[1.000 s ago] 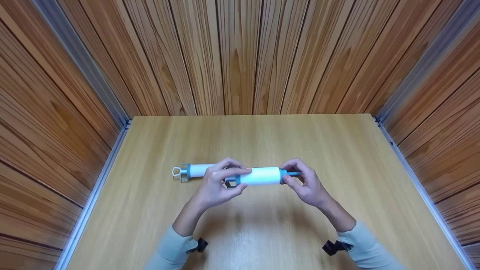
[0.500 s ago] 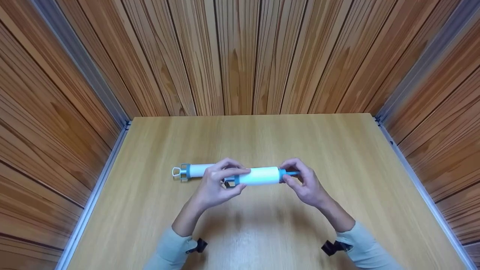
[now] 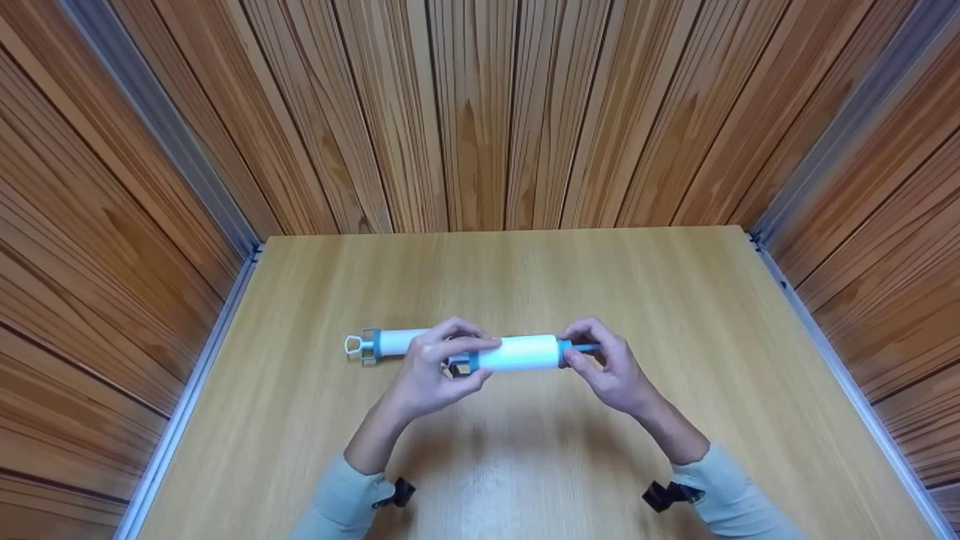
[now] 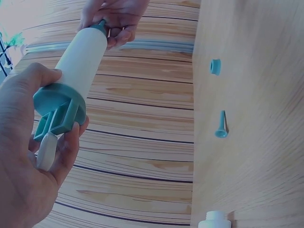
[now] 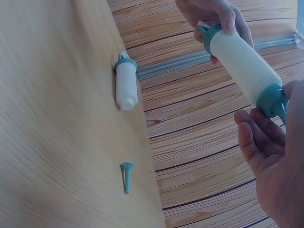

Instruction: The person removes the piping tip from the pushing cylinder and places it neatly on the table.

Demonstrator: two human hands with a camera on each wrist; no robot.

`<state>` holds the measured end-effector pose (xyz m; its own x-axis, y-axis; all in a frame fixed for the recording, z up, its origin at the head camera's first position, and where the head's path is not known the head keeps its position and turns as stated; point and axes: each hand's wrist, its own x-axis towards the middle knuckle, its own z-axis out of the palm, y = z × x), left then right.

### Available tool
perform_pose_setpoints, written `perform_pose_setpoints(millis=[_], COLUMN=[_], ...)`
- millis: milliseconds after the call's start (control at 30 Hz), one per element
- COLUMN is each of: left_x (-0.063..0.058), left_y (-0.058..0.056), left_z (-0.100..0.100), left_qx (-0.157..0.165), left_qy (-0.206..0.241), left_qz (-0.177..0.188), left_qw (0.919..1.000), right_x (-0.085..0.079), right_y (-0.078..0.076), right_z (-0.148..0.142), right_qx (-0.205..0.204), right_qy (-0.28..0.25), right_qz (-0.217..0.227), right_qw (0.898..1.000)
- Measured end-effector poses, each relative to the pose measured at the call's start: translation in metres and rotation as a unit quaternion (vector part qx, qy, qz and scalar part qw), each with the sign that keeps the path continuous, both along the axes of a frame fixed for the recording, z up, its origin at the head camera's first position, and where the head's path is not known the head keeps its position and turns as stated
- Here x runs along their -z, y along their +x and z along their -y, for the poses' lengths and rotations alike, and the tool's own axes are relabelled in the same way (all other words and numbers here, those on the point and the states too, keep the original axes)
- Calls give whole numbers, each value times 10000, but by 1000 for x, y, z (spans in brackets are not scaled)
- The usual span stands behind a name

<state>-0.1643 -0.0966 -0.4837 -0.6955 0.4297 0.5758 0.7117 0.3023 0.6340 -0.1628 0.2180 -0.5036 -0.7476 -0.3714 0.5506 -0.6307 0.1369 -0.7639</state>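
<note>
Both hands hold a white-barrelled icing syringe (image 3: pixel 525 352) above the table, nearly level from left to right. My left hand (image 3: pixel 441 367) grips its plunger end, thumb and fingers around the teal end cap (image 4: pixel 57 99); the white plunger handle (image 4: pixel 46 152) juts toward the palm. At the other end my right hand (image 3: pixel 611 371) pinches the teal nozzle collar (image 5: pixel 271 100), and a slim teal nozzle (image 3: pixel 587 347) points right. Behind the left hand lies a second syringe (image 3: pixel 403 342) on the table, bare at its front end in the right wrist view (image 5: pixel 126 88).
A loose teal nozzle (image 4: pixel 221 129) and a small teal ring (image 4: pixel 215 67) lie on the wooden table (image 3: pixel 480 277); the hands hide them in the head view. Wood-panelled walls (image 3: pixel 480 112) stand at the back and both sides.
</note>
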Motion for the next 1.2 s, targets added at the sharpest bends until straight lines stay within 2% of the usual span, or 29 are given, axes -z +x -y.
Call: perform_pose_setpoints(millis=[367,767,1200], left_x=[1,1,2], left_y=[0,1,0], left_z=[1,1,2], left_qx=[-64,-8,-43], left_qy=[-9,31,-10], left_qz=[12,121,169], left_qw=[10000,9999,9998], right_x=[0,-1,-1], right_y=[-2,0,-1], right_z=[1,2,2], right_qx=[-190,150,-34], right_qy=[-137,53,-121], right_qz=[-169,44,-30], right_qw=[9996,9999,9999])
